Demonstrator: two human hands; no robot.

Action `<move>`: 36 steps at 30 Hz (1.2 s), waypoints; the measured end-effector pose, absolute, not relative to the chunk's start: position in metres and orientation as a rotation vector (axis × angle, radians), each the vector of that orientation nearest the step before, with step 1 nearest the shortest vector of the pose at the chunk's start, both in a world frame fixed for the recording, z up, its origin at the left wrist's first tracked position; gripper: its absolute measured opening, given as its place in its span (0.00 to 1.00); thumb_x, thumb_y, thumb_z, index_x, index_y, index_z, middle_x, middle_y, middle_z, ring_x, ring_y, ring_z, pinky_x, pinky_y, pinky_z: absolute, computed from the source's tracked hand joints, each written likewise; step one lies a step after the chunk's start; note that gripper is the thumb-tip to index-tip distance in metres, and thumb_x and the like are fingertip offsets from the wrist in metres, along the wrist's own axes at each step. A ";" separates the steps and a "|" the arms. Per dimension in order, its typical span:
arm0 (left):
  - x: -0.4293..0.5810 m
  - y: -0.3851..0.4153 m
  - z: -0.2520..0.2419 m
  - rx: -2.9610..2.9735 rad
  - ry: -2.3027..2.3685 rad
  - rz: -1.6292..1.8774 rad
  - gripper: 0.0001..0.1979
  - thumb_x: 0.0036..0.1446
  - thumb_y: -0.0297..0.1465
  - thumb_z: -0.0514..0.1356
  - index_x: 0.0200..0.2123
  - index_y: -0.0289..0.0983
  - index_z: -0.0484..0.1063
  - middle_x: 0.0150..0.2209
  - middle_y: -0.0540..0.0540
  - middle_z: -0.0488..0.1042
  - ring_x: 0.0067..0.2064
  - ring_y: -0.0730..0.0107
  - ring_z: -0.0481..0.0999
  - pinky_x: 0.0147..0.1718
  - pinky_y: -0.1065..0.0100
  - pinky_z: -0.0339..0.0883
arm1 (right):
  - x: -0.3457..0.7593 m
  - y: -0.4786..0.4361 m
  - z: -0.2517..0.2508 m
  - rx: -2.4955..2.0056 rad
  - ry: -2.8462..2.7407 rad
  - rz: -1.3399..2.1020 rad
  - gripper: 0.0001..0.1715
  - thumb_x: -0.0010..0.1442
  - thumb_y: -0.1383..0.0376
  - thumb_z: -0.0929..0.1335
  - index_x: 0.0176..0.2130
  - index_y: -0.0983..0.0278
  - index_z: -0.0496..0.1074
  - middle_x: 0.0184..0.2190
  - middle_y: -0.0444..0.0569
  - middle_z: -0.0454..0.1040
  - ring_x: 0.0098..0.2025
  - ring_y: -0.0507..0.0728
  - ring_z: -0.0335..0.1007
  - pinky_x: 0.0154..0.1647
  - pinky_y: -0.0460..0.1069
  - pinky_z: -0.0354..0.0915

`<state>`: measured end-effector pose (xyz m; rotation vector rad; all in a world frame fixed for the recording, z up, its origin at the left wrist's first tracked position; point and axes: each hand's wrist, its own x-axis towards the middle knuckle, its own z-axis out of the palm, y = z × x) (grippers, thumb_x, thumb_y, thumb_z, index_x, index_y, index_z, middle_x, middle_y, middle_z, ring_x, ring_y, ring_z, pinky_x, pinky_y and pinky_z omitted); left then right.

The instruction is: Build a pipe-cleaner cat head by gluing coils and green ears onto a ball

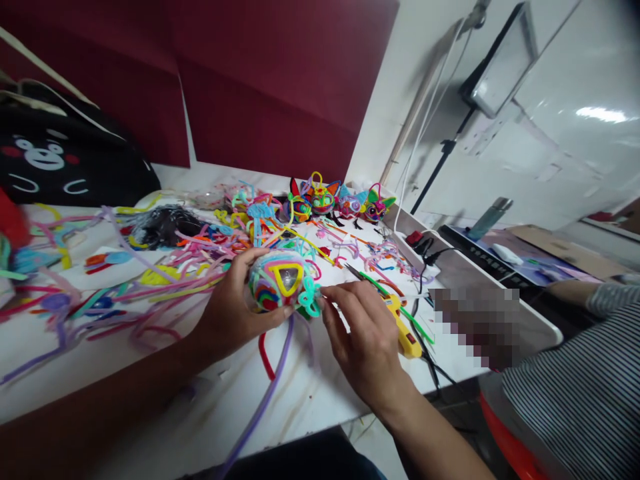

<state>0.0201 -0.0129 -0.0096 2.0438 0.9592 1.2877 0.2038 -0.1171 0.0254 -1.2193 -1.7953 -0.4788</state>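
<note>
My left hand [227, 303] is wrapped round a ball [267, 293] covered in coiled, multicoloured pipe cleaners. A yellow pipe-cleaner triangle [287, 280] outlines a bare shiny patch on its upper side. At the ball's right edge sits a looped teal pipe-cleaner piece [309, 300], pinched between the fingertips of my right hand [365, 337]. Whether this piece is fixed to the ball I cannot tell. Below the ball, a purple pipe cleaner [265, 407] runs toward the table's front edge, with a short red one [267, 357] beside it.
Loose pipe cleaners [190, 247] cover the table's left and back. Several decorated balls with ears [323, 199] stand behind. A yellow glue gun [409, 337] lies right of my right hand, near black cables [431, 367]. A person in a striped top [580, 373] sits at the right.
</note>
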 end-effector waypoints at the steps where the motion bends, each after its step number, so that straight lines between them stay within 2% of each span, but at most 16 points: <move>1: 0.020 -0.012 -0.010 2.044 0.955 1.297 0.43 0.42 0.40 0.72 0.60 0.38 0.59 0.58 0.35 0.70 0.57 0.45 0.74 0.54 0.49 0.70 | 0.201 -0.115 0.026 -1.214 -1.788 -0.514 0.05 0.68 0.71 0.67 0.42 0.69 0.74 0.33 0.54 0.76 0.36 0.57 0.71 0.38 0.53 0.68; 11: 0.021 -0.013 -0.010 2.028 1.001 1.308 0.42 0.43 0.43 0.71 0.59 0.38 0.60 0.56 0.35 0.72 0.57 0.44 0.75 0.53 0.49 0.71 | 0.183 -0.106 0.026 -1.174 -1.725 -0.748 0.04 0.68 0.71 0.68 0.43 0.69 0.73 0.29 0.51 0.74 0.32 0.56 0.66 0.34 0.53 0.61; 20: 0.021 -0.010 -0.019 2.101 0.926 1.400 0.38 0.48 0.42 0.70 0.59 0.40 0.60 0.55 0.38 0.73 0.54 0.49 0.77 0.51 0.53 0.73 | 0.179 -0.104 0.023 -1.187 -1.737 -0.835 0.05 0.68 0.71 0.68 0.44 0.71 0.73 0.28 0.50 0.73 0.30 0.56 0.63 0.32 0.53 0.57; 27: 0.022 -0.011 -0.017 2.106 0.931 1.387 0.38 0.48 0.42 0.69 0.59 0.38 0.60 0.56 0.34 0.72 0.56 0.46 0.77 0.54 0.49 0.71 | 0.178 -0.103 0.023 -1.184 -1.745 -0.852 0.06 0.69 0.71 0.67 0.44 0.70 0.74 0.27 0.49 0.72 0.29 0.57 0.62 0.31 0.53 0.56; 32: 0.021 -0.012 -0.015 2.082 0.932 1.355 0.39 0.47 0.40 0.70 0.60 0.37 0.59 0.57 0.33 0.72 0.57 0.45 0.76 0.53 0.48 0.72 | 0.179 -0.102 0.022 -1.176 -1.721 -0.858 0.05 0.69 0.70 0.67 0.44 0.68 0.73 0.28 0.49 0.74 0.30 0.56 0.66 0.32 0.51 0.60; 36: 0.021 -0.009 -0.018 2.046 0.921 1.337 0.40 0.46 0.39 0.71 0.60 0.39 0.59 0.58 0.35 0.71 0.58 0.46 0.75 0.54 0.50 0.71 | 0.183 -0.100 0.021 -1.113 -1.640 -0.817 0.08 0.67 0.74 0.68 0.46 0.68 0.73 0.38 0.57 0.78 0.39 0.58 0.74 0.38 0.52 0.69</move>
